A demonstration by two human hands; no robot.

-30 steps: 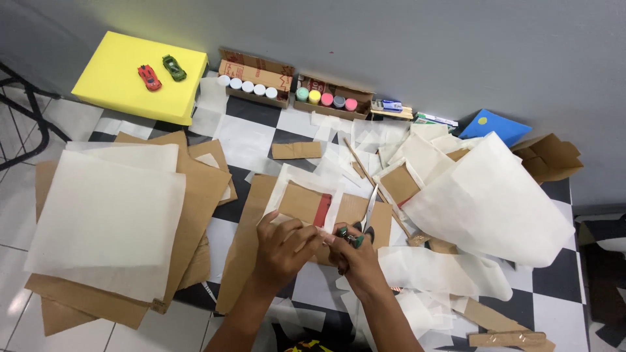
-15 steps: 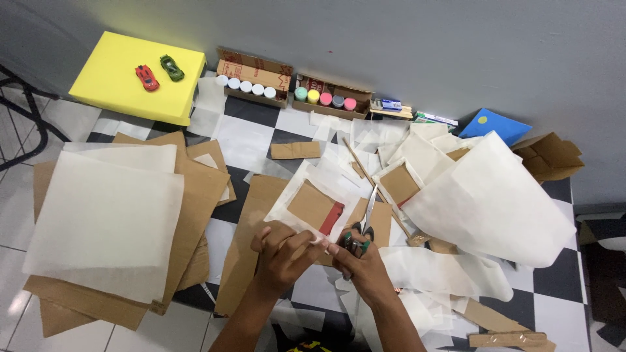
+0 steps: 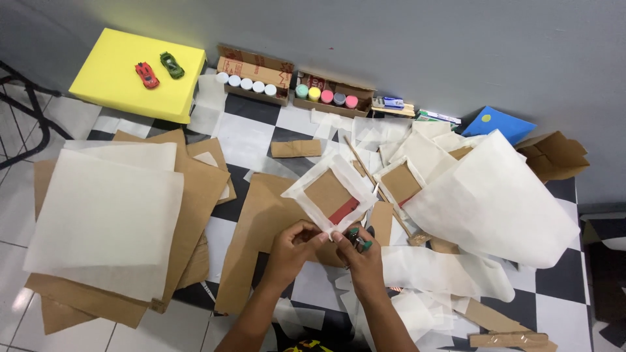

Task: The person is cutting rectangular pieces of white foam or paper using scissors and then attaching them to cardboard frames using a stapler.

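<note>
Checkered floor strewn w/ cardboard and tissue: both hands pinch the near corner of a paper-wrapped cardboard square (image 3: pixel 330 193), which runs off toward 12 o'clock, left hand (image 3: pixel 291 248) closed on paper only, right hand (image 3: pixel 358 251) also gripping green-handled scissors (image 3: pixel 357 238) (blades hidden).

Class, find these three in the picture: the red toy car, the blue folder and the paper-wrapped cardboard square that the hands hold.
red toy car (image 3: pixel 147 73), head view, its roof.
blue folder (image 3: pixel 499 124), head view, its cover.
paper-wrapped cardboard square (image 3: pixel 326 193), head view, its brown centre.
</note>
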